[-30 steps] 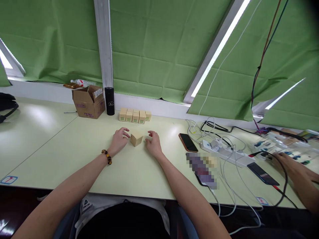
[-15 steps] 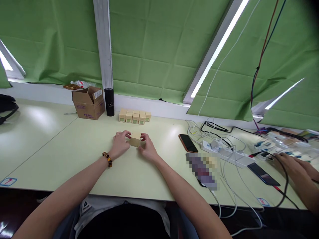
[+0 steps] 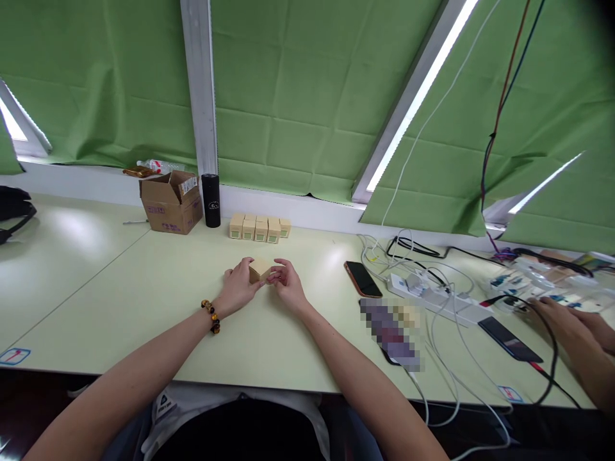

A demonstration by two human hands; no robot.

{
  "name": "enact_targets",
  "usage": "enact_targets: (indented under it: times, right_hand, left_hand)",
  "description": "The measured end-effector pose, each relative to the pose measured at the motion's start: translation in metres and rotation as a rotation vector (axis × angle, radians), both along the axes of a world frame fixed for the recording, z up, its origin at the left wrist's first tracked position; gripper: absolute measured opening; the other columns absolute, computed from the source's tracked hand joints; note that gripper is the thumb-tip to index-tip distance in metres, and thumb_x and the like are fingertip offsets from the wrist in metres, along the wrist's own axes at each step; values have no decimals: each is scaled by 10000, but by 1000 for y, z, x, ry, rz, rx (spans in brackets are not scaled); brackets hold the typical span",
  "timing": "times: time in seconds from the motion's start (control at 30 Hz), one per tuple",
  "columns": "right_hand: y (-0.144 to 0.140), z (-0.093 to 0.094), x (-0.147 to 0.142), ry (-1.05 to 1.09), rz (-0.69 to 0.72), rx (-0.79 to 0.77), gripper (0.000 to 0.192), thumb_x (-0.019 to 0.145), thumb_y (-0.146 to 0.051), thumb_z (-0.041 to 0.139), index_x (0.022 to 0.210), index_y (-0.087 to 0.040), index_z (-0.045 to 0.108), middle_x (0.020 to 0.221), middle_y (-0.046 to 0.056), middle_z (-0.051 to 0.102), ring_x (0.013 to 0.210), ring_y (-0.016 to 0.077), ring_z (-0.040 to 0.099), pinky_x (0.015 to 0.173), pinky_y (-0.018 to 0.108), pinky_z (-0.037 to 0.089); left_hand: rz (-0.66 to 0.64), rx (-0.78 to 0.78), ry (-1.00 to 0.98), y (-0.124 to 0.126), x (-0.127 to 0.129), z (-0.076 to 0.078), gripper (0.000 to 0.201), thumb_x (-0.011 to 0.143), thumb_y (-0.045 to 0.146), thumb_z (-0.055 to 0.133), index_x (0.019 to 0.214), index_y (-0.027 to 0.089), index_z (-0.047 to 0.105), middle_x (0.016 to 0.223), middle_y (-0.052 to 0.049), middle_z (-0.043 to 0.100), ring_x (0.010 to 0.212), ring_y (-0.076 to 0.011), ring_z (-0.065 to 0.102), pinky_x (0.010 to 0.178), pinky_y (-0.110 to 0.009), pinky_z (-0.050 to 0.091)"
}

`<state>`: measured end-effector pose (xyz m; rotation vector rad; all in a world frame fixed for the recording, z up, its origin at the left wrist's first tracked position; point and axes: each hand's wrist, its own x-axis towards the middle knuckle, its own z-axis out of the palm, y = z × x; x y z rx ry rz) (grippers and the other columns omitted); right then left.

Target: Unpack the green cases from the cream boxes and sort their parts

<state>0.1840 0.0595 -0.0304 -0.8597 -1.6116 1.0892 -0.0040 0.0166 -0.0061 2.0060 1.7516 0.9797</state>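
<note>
A small tan box [image 3: 260, 269] is held between both my hands just above the pale green table [image 3: 144, 282]. My left hand [image 3: 239, 288], with a bead bracelet on the wrist, grips the box's left side. My right hand [image 3: 287, 284] pinches its right side with fingertips. Farther back, a row of several similar small boxes [image 3: 260, 227] stands near the window sill.
An open cardboard carton [image 3: 171, 202] and a black cylinder [image 3: 210, 200] stand at the back left. A phone [image 3: 363, 279], a power strip [image 3: 437, 296] and tangled cables lie to the right. Another person's hands [image 3: 567, 323] work at the far right by a second phone [image 3: 510, 340].
My hands were apart on either side of the box a second ago. They have closed in on it and now hold it slightly raised and turned.
</note>
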Motion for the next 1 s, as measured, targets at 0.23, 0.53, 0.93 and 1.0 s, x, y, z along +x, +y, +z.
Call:
enact_targets:
  times: [0.23, 0.53, 0.93, 1.0]
  right_hand:
    - [-21, 23, 0, -123, -115, 207, 473, 908, -266, 642, 1360, -288, 508, 1280, 109, 663, 1156, 254, 671, 975, 467, 600]
    - [-41, 38, -2, -189, -171, 453, 508, 981, -348, 626, 1452, -255, 460, 1418, 145, 612, 1184, 291, 646, 956, 489, 596]
    - [-46, 43, 3, -363, -247, 653, 583, 975, -255, 554, 1527, -239, 366, 1451, 187, 553, 1134, 310, 659, 889, 508, 637]
    - [-47, 44, 3, -375, -244, 668, 625, 958, -227, 554, 1543, -237, 334, 1471, 194, 528, 1178, 320, 650, 904, 512, 637]
  left_hand:
    - [-7, 205, -4, -4, -1, 4, 555, 956, 384, 661, 1439, 248, 425, 1444, -131, 627, 1359, -316, 575, 1157, -508, 375]
    - [-200, 568, 152, -18, 5, 19, 544, 941, 156, 608, 1460, 211, 454, 1351, -154, 605, 1257, -342, 562, 1056, -549, 524]
    - [-232, 686, 260, -17, 6, 17, 558, 935, 95, 578, 1473, 181, 458, 1328, -181, 621, 1255, -349, 575, 1024, -564, 584]
    - [-223, 722, 283, -16, 7, 16, 558, 943, 97, 569, 1482, 169, 444, 1326, -188, 628, 1257, -354, 584, 1025, -573, 586]
